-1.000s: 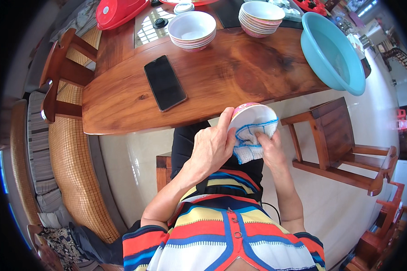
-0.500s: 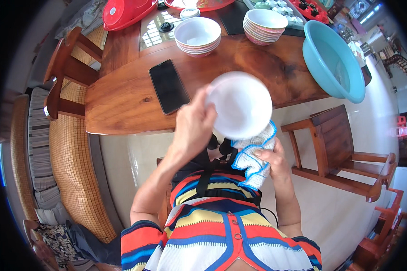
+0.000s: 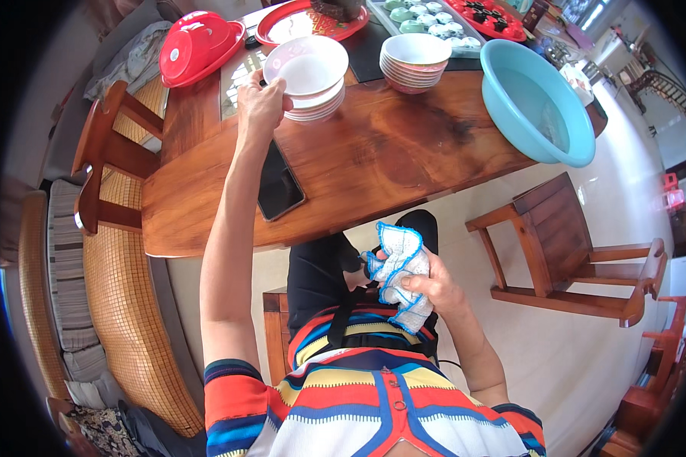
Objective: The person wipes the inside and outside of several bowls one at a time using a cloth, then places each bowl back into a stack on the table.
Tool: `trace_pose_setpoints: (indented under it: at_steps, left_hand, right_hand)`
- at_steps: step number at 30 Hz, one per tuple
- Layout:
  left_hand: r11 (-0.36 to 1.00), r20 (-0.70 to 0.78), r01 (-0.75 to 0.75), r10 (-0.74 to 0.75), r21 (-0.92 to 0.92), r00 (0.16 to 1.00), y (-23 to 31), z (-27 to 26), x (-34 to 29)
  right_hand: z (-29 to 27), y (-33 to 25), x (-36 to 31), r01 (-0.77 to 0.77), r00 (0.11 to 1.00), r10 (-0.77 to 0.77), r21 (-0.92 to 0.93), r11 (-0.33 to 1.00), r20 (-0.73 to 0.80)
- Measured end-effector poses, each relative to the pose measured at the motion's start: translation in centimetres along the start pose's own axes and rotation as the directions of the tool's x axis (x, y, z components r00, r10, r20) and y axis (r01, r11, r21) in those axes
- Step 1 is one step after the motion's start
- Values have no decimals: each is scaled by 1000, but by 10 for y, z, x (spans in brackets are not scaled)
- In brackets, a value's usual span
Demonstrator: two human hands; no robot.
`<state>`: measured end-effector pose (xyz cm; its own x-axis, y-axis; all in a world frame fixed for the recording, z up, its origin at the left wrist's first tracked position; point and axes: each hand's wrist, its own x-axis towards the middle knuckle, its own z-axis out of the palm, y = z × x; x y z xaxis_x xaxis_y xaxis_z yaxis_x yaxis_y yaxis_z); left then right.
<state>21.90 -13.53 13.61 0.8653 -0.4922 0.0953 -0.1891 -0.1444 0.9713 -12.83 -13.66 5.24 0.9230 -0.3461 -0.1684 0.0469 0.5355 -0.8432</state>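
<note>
Left hand point(image 3: 261, 108) stretched out over the table point(image 3: 358, 164), thumb and fingers pinched on the near-left rim of a white bowl point(image 3: 306, 67). Bowl sits directly above a stack of bowls point(image 3: 315, 114), mouth up; whether it touches the stack, cannot tell. Right hand point(image 3: 437, 289) short of the table's front edge, above the lap, fingers closed around a bunched white cloth point(image 3: 404, 263) trimmed in blue. Floor shows between that hand and a wooden chair point(image 3: 560, 232) to the right. Dark phone point(image 3: 282, 190) near the front edge, partly behind the left forearm, its lower end just inside the wood. Second bowl stack point(image 3: 414, 67) stands apart to the right, bare wood between the two and a broad strip in front. Blue basin point(image 3: 537, 103) at the right end, its lower rim reaching past the table edge in this view. Red tray point(image 3: 286, 29) behind the held bowl.
</note>
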Motion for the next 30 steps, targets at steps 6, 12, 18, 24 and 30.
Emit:
trace_pose_setpoints:
  at_steps: [6, 12, 18, 24, 30]
  left_hand:
    - [975, 32, -31, 25, 218, 999, -16, 1, 10]
    - [660, -104, -200, 391, 724, 915, 14, 15, -13]
    - [661, 252, -643, 595, 386, 763, 34, 95, -32]
    - [560, 244, -796, 759, 229, 604, 33, 175, -27]
    - [682, 329, -633, 542, 367, 773, 33, 210, -9]
  right_hand:
    - [-6, 5, -1, -9, 1000, 9, 11, 1000, -8]
    - [-9, 15, 1, -27, 999, 29, 45, 999, -45]
    - [-7, 17, 4, -61, 997, 62, 36, 998, -42]
    - [-14, 30, -3, -64, 991, 67, 35, 997, -111]
    - [-5, 29, -5, -125, 981, 131, 49, 991, -146]
